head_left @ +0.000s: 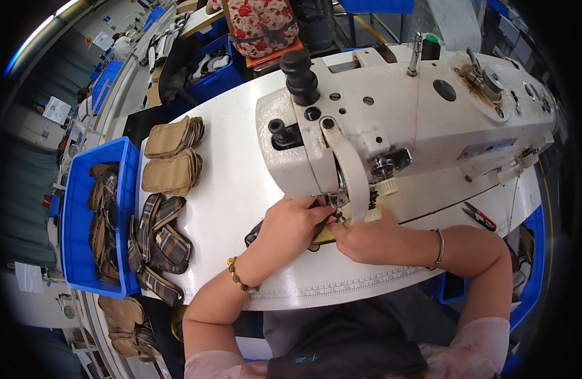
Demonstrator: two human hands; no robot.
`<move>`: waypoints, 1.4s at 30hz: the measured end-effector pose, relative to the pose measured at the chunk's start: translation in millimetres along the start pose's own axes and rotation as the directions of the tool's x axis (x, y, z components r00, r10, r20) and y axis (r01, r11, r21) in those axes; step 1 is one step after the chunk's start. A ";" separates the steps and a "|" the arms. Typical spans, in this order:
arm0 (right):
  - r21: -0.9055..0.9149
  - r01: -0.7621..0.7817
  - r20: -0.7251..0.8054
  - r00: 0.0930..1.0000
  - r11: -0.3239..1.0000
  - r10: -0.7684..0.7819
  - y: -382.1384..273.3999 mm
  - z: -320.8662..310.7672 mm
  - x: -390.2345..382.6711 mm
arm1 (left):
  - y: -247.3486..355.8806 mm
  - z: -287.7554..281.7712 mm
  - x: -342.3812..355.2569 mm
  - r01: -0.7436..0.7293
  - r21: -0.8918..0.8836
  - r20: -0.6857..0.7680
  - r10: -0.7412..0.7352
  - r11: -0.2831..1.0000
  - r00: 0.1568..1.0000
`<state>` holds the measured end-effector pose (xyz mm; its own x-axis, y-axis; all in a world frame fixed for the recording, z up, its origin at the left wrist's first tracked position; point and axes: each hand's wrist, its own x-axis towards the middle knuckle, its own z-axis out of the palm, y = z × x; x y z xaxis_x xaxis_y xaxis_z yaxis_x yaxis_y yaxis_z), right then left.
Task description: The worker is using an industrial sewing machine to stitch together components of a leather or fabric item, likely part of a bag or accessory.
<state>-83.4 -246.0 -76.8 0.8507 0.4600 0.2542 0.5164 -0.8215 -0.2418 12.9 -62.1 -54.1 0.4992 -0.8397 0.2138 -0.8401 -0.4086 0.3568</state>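
Your left hand [291, 226] lies palm down on a small fabric piece [255, 235] at the needle of the sewing machine [392, 120], fingers curled and pressing the cloth flat against the white table [234, 177]. Only a dark corner of the piece shows past your left wrist, and a yellowish edge [324, 236] peeks out between your two hands. Your right hand [366, 239] sits just beside the left, thumb and fingers pinched on the same piece right under the presser foot [334, 203]; how much it grips is hidden by the knuckles. A bead bracelet [239, 276] rings your left wrist, a thin bangle [439, 247] the right.

Well to the left of your left hand lie two stacks of tan pieces [172, 156], and nearer you a heap of plaid pieces [157, 246] at the table edge. Beyond them stands a blue bin [76, 252] holding more. Off to the right of your right hand rest red-handled snips [479, 217].
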 end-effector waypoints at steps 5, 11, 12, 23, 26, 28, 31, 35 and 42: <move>-0.032 0.013 -0.029 0.999 0.999 -0.014 0.3 1.1 0.5 | -0.6 -0.8 0.7 -0.007 -0.009 0.007 0.008 1.000 1.000; -0.123 0.043 -0.049 0.998 0.992 -0.049 3.7 6.0 -0.2 | 0.6 2.7 4.6 0.011 -0.005 -0.006 -0.011 1.000 1.000; -0.149 0.048 -0.025 0.998 0.988 -0.052 3.3 5.5 0.0 | 0.2 3.5 4.8 0.000 -0.012 -0.038 -0.001 1.000 0.999; -0.066 0.012 0.049 0.999 0.998 -0.009 2.6 -2.7 2.2 | 5.4 -8.8 8.7 0.090 0.010 0.034 -0.091 0.996 0.995; -0.077 0.003 -0.008 1.000 0.997 -0.004 3.9 0.6 -0.3 | 0.9 -18.2 8.9 0.059 -0.004 0.110 -0.058 0.998 0.992; -0.049 0.085 -0.011 0.996 0.995 -0.085 10.7 9.7 -0.1 | -8.5 -17.1 6.1 -0.116 -0.161 -0.014 0.116 0.980 0.993; -0.051 0.093 -0.007 0.996 0.994 -0.094 12.3 7.9 0.7 | -10.6 -12.5 3.4 -0.132 -0.103 -0.035 0.129 0.986 0.991; -0.107 0.063 -0.033 0.997 0.992 -0.067 12.8 11.0 2.6 | -2.1 -21.7 5.7 -0.045 -0.048 0.072 0.048 0.998 0.996; -0.169 0.085 -0.019 0.996 0.982 -0.090 14.1 16.3 0.6 | 2.7 -23.6 6.4 0.026 0.012 0.121 -0.027 1.000 0.992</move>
<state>-74.0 -251.8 -95.3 0.7989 0.5255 0.2925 0.5632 -0.8243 -0.0573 18.9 -60.2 -30.3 0.4922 -0.8656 0.0925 -0.8296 -0.4342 0.3510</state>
